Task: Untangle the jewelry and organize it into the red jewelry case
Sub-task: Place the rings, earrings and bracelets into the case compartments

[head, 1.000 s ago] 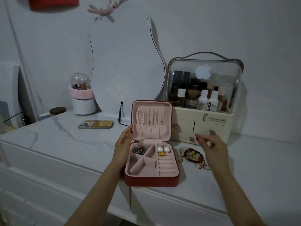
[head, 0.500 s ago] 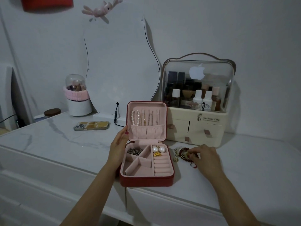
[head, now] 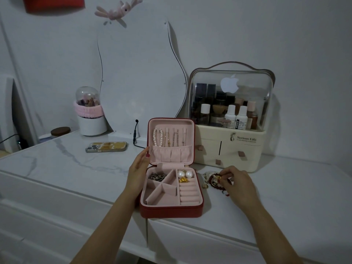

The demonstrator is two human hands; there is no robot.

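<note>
Right hand, which I saw up in the air a moment ago, has come down and now pinches the tangled jewelry on the tabletop beside the open red case, so I think untangling can start, while my left hand rests flat against the case's left side.

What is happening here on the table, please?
A person is sorting jewelry. The left hand rests against the side of the open red jewelry case, which already holds pearls and chains. The right hand pinches at a tangled pile of jewelry lying on the table beside the case.
</note>
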